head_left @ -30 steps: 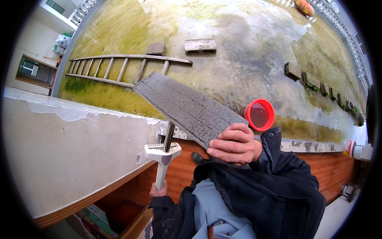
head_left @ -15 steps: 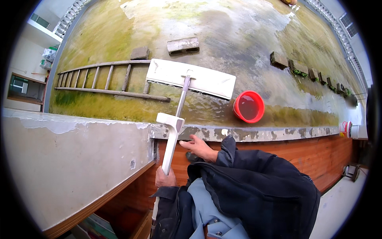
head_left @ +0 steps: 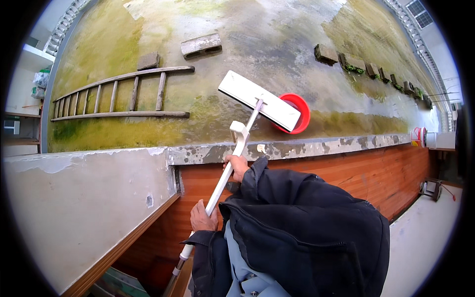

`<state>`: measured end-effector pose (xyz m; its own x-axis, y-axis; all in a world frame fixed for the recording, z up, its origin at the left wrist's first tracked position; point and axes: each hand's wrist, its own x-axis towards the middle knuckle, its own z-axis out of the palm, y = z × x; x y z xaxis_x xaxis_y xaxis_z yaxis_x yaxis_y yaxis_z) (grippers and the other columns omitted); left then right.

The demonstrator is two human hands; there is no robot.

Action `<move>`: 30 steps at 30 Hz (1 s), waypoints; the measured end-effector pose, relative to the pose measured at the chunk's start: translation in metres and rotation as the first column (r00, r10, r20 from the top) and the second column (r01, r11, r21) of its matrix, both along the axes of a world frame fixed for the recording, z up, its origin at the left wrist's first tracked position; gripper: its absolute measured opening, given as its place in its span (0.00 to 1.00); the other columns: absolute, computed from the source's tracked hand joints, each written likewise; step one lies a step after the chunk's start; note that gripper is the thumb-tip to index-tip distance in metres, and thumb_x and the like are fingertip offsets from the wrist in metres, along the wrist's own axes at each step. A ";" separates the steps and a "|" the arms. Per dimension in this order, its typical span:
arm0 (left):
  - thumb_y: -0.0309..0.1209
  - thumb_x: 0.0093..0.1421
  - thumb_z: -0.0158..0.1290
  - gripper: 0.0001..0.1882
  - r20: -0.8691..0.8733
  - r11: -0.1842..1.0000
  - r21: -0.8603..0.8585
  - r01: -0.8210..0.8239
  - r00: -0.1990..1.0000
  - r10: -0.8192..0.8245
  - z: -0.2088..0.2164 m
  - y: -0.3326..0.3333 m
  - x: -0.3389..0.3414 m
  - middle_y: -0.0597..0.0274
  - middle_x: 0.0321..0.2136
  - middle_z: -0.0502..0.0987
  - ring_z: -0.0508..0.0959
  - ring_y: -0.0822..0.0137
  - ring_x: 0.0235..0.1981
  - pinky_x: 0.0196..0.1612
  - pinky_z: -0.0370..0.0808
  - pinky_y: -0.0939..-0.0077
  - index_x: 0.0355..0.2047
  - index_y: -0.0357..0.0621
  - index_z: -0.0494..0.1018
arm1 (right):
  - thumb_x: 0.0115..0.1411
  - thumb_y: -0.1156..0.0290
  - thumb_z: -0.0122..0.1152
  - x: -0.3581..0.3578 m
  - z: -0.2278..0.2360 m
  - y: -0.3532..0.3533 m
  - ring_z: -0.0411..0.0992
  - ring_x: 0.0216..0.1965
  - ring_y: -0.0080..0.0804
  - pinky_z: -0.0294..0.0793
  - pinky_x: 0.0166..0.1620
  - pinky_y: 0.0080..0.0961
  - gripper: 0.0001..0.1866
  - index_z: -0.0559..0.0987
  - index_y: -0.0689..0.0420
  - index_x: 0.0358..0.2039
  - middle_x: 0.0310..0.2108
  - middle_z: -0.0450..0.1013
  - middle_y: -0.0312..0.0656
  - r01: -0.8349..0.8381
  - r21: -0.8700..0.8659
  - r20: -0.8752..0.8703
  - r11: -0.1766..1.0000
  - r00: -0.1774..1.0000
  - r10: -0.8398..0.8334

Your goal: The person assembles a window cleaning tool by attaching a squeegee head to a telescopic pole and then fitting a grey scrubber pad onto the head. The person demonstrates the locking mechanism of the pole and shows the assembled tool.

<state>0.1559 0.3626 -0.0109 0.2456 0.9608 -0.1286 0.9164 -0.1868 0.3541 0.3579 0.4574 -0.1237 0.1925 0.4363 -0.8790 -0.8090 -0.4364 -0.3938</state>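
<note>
One white flat mop (head_left: pixel 240 89) reaches out beyond the right hand (head_left: pixel 238 167), its rectangular head tilted so that the right end overlaps the red bucket (head_left: pixel 306 118); whether head and rim touch cannot be told from above. The right hand is wrapped round the white grip tube (head_left: pixel 222 182) below its flared top, and the left hand (head_left: pixel 203 216) grasps the mop lower down, closer in. That spacing probably lets the left hand steady the pole while the right carries the head's weight. The bucket stands beyond and right of the right hand, presumably placed there to be within the mop's reach. Just past that hand runs a worn sill (head_left: pixel 297 148). Farther out, left of both hands, a ladder (head_left: pixel 134 94) lies flat, perhaps for stability, with a hollow block (head_left: pixel 201 45) past its near end; more blocks (head_left: pixel 352 63) line up far to the right.
</note>
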 end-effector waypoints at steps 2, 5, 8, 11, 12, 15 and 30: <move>0.38 0.48 0.64 0.35 -0.049 0.999 -0.039 0.012 0.999 -0.014 0.007 -0.018 -0.020 0.45 0.47 0.71 0.69 0.44 0.50 0.54 0.66 0.53 0.53 0.36 0.66 | 0.46 0.79 0.56 0.025 -0.007 -0.001 0.69 0.18 0.36 0.73 0.24 0.35 0.05 0.69 0.62 0.24 0.18 0.67 0.43 0.105 0.056 -0.039 0.993 0.994 -0.103; 0.38 0.45 0.66 0.37 -0.142 1.000 -0.016 0.025 0.989 -0.028 0.034 -0.044 -0.045 0.46 0.47 0.71 0.69 0.45 0.51 0.55 0.65 0.53 0.54 0.36 0.66 | 0.45 0.77 0.54 0.065 -0.010 0.000 0.67 0.17 0.37 0.72 0.24 0.35 0.04 0.68 0.60 0.21 0.17 0.66 0.44 0.215 0.149 -0.097 0.965 0.975 -0.202; 0.38 0.43 0.68 0.39 -0.213 1.000 -0.027 -0.004 0.977 -0.002 0.069 -0.085 -0.074 0.47 0.47 0.71 0.69 0.46 0.51 0.55 0.64 0.53 0.54 0.36 0.66 | 0.45 0.75 0.52 0.103 0.004 -0.009 0.67 0.19 0.39 0.74 0.28 0.39 0.04 0.67 0.58 0.19 0.16 0.65 0.43 0.241 0.238 -0.281 0.941 0.944 -0.171; 0.38 0.40 0.68 0.40 -0.188 0.987 -0.141 -0.072 0.981 0.045 0.086 -0.130 -0.115 0.47 0.46 0.72 0.70 0.47 0.51 0.54 0.65 0.55 0.54 0.38 0.67 | 0.47 0.74 0.51 0.144 0.000 -0.033 0.69 0.25 0.41 0.75 0.35 0.39 0.04 0.69 0.55 0.27 0.19 0.67 0.41 0.343 0.383 -0.384 0.858 0.903 -0.190; 0.38 0.40 0.67 0.37 -0.236 0.968 -0.209 -0.143 0.967 0.092 0.090 -0.142 -0.129 0.46 0.42 0.74 0.73 0.46 0.47 0.50 0.68 0.55 0.51 0.39 0.69 | 0.48 0.74 0.51 0.160 0.001 -0.046 0.69 0.28 0.43 0.74 0.39 0.42 0.07 0.70 0.54 0.30 0.20 0.68 0.42 0.369 0.412 -0.386 0.833 0.899 -0.207; 0.38 0.44 0.62 0.20 -0.298 0.845 -0.325 -0.425 0.894 0.335 0.096 -0.210 -0.170 0.44 0.25 0.77 0.78 0.43 0.30 0.34 0.74 0.55 0.36 0.42 0.78 | 0.49 0.70 0.52 0.186 0.017 -0.067 0.71 0.30 0.44 0.74 0.41 0.45 0.08 0.74 0.55 0.31 0.24 0.72 0.42 0.411 0.443 -0.407 0.797 0.884 -0.230; 0.40 0.44 0.62 0.14 -0.589 0.991 -0.020 -0.133 0.802 0.095 0.017 -0.271 -0.012 0.62 0.15 0.72 0.77 0.56 0.20 0.22 0.73 0.57 0.17 0.51 0.67 | 0.53 0.68 0.59 0.172 -0.094 -0.152 0.76 0.27 0.40 0.79 0.30 0.42 0.13 0.71 0.60 0.38 0.25 0.73 0.44 -0.084 -0.152 0.056 0.985 0.994 0.093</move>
<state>0.1442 0.0920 0.0057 -0.0051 0.9635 -0.2676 0.9660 -0.0644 -0.2503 0.5302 0.3059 -0.2173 0.2157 0.3187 -0.9230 -0.7403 -0.5629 -0.3674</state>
